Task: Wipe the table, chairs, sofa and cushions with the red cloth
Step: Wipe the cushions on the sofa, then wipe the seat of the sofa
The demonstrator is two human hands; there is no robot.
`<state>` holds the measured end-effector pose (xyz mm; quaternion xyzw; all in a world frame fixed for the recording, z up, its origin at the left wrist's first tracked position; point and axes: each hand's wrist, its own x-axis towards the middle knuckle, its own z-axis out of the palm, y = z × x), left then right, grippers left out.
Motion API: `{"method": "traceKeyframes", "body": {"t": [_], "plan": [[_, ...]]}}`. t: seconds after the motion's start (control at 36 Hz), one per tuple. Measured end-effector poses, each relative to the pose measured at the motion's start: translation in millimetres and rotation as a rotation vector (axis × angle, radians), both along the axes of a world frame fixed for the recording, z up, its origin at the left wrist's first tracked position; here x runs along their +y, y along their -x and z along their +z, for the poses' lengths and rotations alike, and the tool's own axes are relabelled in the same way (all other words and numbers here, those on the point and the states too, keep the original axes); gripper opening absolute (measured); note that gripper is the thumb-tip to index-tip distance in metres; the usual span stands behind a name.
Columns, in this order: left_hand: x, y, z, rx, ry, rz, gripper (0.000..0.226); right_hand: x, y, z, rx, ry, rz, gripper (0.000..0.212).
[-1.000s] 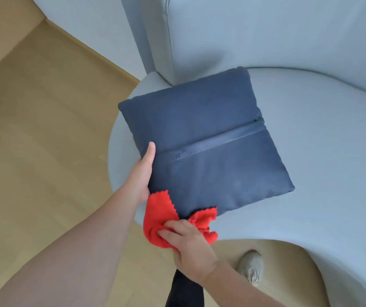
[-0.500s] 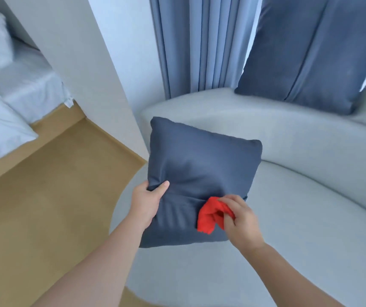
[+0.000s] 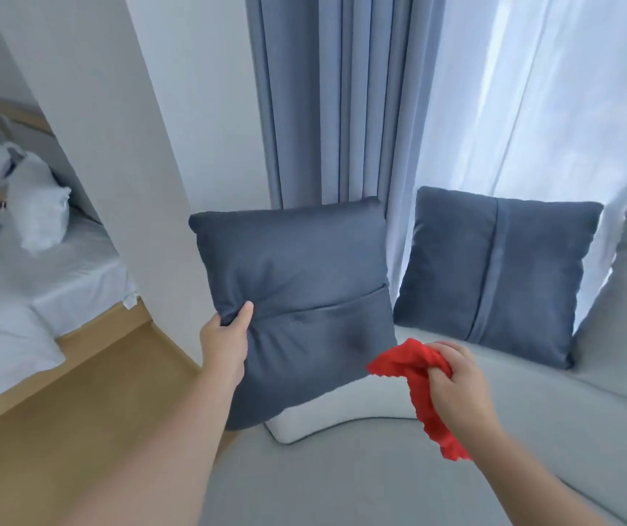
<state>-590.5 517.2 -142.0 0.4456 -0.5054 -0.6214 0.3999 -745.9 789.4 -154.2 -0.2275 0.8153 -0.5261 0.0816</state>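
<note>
My left hand point(image 3: 225, 345) grips the left edge of a dark blue cushion point(image 3: 296, 294) and holds it upright above the pale grey sofa point(image 3: 342, 465). Its seam side faces me. My right hand point(image 3: 456, 381) is closed around the bunched red cloth point(image 3: 418, 377), just to the right of the cushion's lower right corner. Part of the cloth hangs down below my fist. A second dark blue cushion point(image 3: 494, 275) leans against the sofa back to the right.
Blue curtains point(image 3: 323, 96) and a sheer white curtain point(image 3: 532, 100) hang behind the sofa. A white wall point(image 3: 133, 108) stands on the left, with a bed point(image 3: 19, 267) in white linen beyond it. Wooden floor point(image 3: 76, 389) lies left of the sofa.
The cushion has been lifted off the sofa seat and stood upright in my left hand. My right hand with the cloth moved from the cushion's face to its lower right. The view tilted up.
</note>
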Motion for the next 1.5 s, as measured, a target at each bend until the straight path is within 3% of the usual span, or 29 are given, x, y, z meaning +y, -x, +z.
{"method": "traceKeyframes", "body": {"t": [0.14,0.31,0.44,0.58,0.67,0.75,0.81,0.86,0.94,1.06,1.11,1.25,1.42,1.5], "plan": [[-65.3,52.3,-27.7,0.034,-0.176,0.042,0.034,-47.1,22.8,-12.4,-0.016,-0.075,0.013,0.049],[-110.5,104.2,-80.6,-0.122,-0.225,0.038,0.041,-83.4,43.8,-44.9,-0.123,-0.102,0.023,0.046],[-149.2,108.0,-93.7,-0.355,-0.328,-0.018,0.082,-95.9,49.0,-63.2,-0.139,-0.169,0.045,0.051],[-155.3,114.1,-91.1,-0.368,-0.335,-0.036,0.093,-109.2,48.0,-66.9,-0.246,-0.186,0.098,0.055],[-147.4,109.7,-88.6,-0.477,-0.137,0.065,0.082,-110.3,46.9,-63.7,-0.26,-0.201,0.157,0.061],[-130.9,103.8,-82.8,-0.547,0.294,0.142,0.055,-104.6,44.3,-61.2,-0.3,-0.173,0.165,0.064],[-110.0,104.2,-73.8,-0.473,0.51,0.131,0.034,-99.2,41.5,-61.1,-0.33,-0.11,0.129,0.059],[-80.6,109.4,-63.8,-0.337,0.574,0.05,0.019,-92.5,41.5,-64.0,-0.297,-0.075,0.023,0.043],[-28.5,118.0,-57.3,-0.193,0.534,-0.179,0.015,-76.6,40.4,-69.8,-0.285,-0.026,-0.062,0.021],[38.9,124.5,-74.7,-0.249,0.416,-1.0,0.031,-39.9,30.2,-69.1,-0.354,0.079,-0.044,0.01],[69.5,128.2,-83.4,-0.243,0.368,-1.297,0.044,-15.6,25.3,-64.1,-0.392,0.123,-0.035,0.013],[147.8,151.2,-86.5,-0.232,0.365,-1.407,0.025,71.7,18.2,-58.3,-0.41,0.047,-0.103,0.023],[273.5,182.8,-71.4,-0.275,0.542,-1.636,0.015,216.8,-4.6,-55.0,-0.412,-0.139,-0.292,0.02],[346.0,185.2,-60.8,-0.306,0.585,-1.769,0.012,293.5,-27.3,-52.2,-0.384,-0.237,-0.365,0.039]]}}
